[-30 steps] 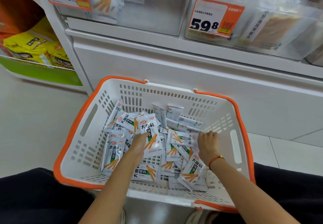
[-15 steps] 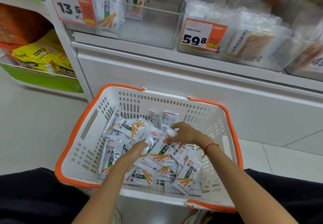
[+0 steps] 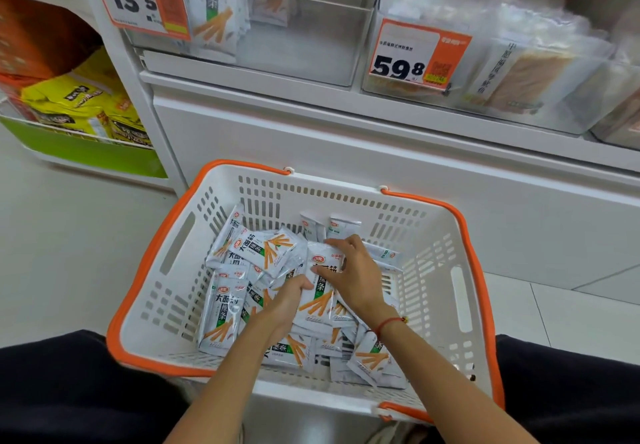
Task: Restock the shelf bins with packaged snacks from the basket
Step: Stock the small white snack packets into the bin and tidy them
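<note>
Orange price tag (image 3: 138, 0) reading 13.5 hangs top left; second orange tag (image 3: 417, 54) reading 59.8 sits further right. Yellow snack bags (image 3: 79, 104) stacked on a side rack with a green front panel (image 3: 86, 153), far left. Orange packaging (image 3: 38, 35) above the yellow bags. Pale tiled floor (image 3: 69, 253). White cabinet base (image 3: 381, 173) below the shelf. Person's dark trousers (image 3: 69, 391) at the bottom corners.
</note>
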Motion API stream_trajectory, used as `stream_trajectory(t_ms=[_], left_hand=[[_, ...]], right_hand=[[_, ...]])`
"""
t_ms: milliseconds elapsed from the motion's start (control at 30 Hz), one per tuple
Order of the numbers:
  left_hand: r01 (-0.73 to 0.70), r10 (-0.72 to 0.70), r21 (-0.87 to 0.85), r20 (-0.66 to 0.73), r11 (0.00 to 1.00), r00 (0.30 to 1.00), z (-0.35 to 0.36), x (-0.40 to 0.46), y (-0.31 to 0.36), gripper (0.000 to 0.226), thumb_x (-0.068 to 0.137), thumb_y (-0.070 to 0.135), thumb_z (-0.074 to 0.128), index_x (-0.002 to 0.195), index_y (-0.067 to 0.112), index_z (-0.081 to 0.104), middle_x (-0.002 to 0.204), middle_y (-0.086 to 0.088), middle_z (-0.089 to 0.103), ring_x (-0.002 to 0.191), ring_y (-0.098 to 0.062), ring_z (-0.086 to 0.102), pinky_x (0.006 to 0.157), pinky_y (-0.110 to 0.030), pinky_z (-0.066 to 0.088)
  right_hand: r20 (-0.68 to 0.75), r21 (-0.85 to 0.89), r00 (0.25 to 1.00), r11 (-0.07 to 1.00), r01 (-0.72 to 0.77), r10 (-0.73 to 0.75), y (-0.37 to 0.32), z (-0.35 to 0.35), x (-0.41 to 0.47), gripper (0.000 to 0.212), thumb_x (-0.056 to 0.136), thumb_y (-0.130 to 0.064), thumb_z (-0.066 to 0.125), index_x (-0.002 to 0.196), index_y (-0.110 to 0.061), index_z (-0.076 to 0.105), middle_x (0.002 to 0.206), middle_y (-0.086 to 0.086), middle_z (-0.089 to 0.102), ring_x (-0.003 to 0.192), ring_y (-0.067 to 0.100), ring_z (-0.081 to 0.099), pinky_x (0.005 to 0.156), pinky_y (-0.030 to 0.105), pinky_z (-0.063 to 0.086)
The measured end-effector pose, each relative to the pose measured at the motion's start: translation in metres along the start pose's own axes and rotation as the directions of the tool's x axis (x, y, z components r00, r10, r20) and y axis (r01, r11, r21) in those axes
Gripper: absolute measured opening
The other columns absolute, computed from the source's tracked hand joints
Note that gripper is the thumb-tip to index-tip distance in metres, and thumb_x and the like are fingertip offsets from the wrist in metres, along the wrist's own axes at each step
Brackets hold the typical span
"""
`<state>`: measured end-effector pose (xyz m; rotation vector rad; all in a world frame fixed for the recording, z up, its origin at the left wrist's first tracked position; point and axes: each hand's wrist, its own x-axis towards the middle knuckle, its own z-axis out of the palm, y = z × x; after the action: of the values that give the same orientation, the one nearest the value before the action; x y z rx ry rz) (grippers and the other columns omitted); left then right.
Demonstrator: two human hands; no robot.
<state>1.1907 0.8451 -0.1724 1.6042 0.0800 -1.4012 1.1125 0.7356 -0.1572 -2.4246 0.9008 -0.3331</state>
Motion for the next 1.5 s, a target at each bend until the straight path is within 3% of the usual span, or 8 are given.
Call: stream_trajectory(t_ms=[300, 433, 533, 667, 967, 1100, 1267, 1500], left_hand=[[-0.014, 0.014, -0.002, 0.138, 1.000, 0.990, -0.004, 0.007, -0.009, 0.074, 0.087, 0.047, 0.054, 0.149, 0.020, 0.024, 0.155, -0.008, 0.026, 0.142, -0.030, 0.025, 0.114, -0.056, 0.018], [-0.080, 0.077, 0.024, 0.108, 0.996, 0.991, -0.001, -0.005, -0.008, 0.034, 0.102, 0.021, 0.040, 0.133, 0.010, 0.048, 0.132, -0.013, 0.055, 0.122, -0.032, 0.051, 0.104, -0.048, 0.039], [-0.079, 0.079, -0.007, 0.057, 0.997, 0.995, -0.004, 0.003, -0.008, 0.030, 0.103, 0.016, 0.035, 0.124, 0.006, 0.054, 0.111, -0.017, 0.064, 0.095, -0.030, 0.061, 0.087, -0.041, 0.048], [-0.073, 0.072, -0.021, -0.058, 0.997, 0.996, -0.008, 0.012, -0.012, 0.030, 0.102, 0.015, 0.036, 0.091, 0.008, 0.063, 0.080, -0.012, 0.062, 0.074, -0.026, 0.057, 0.076, -0.037, 0.048], [-0.048, 0.046, -0.010, -0.171, 0.999, 0.984, -0.010, 0.023, -0.015, 0.033, 0.100, 0.015, 0.037, 0.072, 0.013, 0.054, 0.075, -0.010, 0.056, 0.073, -0.025, 0.053, 0.074, -0.035, 0.045], [-0.051, 0.039, -0.042, -0.254, 0.998, 0.966, -0.010, 0.020, -0.013, 0.030, 0.101, 0.012, 0.033, 0.074, 0.015, 0.046, 0.071, -0.004, 0.044, 0.063, -0.014, 0.040, 0.071, -0.029, 0.036], [-0.036, 0.018, -0.047, -0.324, 0.998, 0.946, -0.017, 0.009, -0.005, 0.037, 0.100, 0.007, 0.031, 0.066, 0.014, 0.043, 0.067, -0.008, 0.043, 0.059, -0.018, 0.037, 0.060, -0.030, 0.032], [-0.036, 0.021, -0.056, -0.249, 0.998, 0.968, -0.015, -0.003, -0.002, 0.035, 0.098, 0.006, 0.033, 0.065, 0.013, 0.043, 0.070, -0.009, 0.046, 0.066, -0.020, 0.043, 0.066, -0.031, 0.035]], right_hand=[[0.139, 0.134, 0.985, 0.983, -0.122, 0.103, 0.003, -0.008, 0.000, 0.061, 0.081, -0.057, 0.062, 0.128, -0.019, 0.057, 0.118, 0.002, 0.054, 0.093, 0.018, 0.060, 0.078, 0.032, 0.053], [0.340, 0.466, 0.856, 0.721, -0.513, 0.390, 0.019, -0.039, 0.014, 0.036, 0.097, -0.046, 0.043, 0.103, -0.012, 0.053, 0.089, 0.010, 0.060, 0.068, 0.017, 0.057, 0.061, 0.027, 0.050], [0.505, 0.095, 0.654, 0.717, -0.691, 0.564, 0.054, -0.046, 0.005, 0.020, 0.096, -0.014, 0.046, 0.083, -0.001, 0.054, 0.072, 0.010, 0.058, 0.046, 0.014, 0.048, 0.045, 0.024, 0.045], [0.645, -0.383, 0.374, 0.706, -0.595, 0.666, 0.064, -0.026, -0.032, 0.034, 0.099, -0.013, 0.041, 0.127, 0.007, 0.043, 0.120, 0.020, 0.062, 0.080, 0.027, 0.066, 0.080, 0.036, 0.057], [0.552, -0.457, 0.490, 0.736, -0.500, 0.675, 0.073, -0.010, -0.036, 0.026, 0.086, -0.024, 0.067, 0.100, -0.005, 0.057, 0.105, 0.011, 0.066, 0.086, 0.021, 0.064, 0.075, 0.028, 0.053], [0.693, -0.511, 0.321, 0.754, -0.413, 0.646, 0.049, -0.029, -0.010, 0.048, 0.085, -0.021, 0.070, 0.123, 0.004, 0.052, 0.129, 0.015, 0.058, 0.061, 0.015, 0.059, 0.072, 0.025, 0.055], [0.750, -0.378, 0.432, 0.861, -0.339, 0.500, 0.013, -0.063, 0.019, 0.050, 0.086, -0.055, 0.058, 0.071, -0.006, 0.057, 0.057, -0.003, 0.065, 0.041, 0.004, 0.052, 0.054, 0.015, 0.046], [0.864, -0.016, 0.418, 0.845, -0.534, 0.280, -0.011, -0.062, 0.022, 0.042, 0.096, -0.027, 0.054, 0.124, 0.004, 0.053, 0.101, 0.015, 0.066, 0.069, 0.012, 0.065, 0.074, 0.024, 0.056]])
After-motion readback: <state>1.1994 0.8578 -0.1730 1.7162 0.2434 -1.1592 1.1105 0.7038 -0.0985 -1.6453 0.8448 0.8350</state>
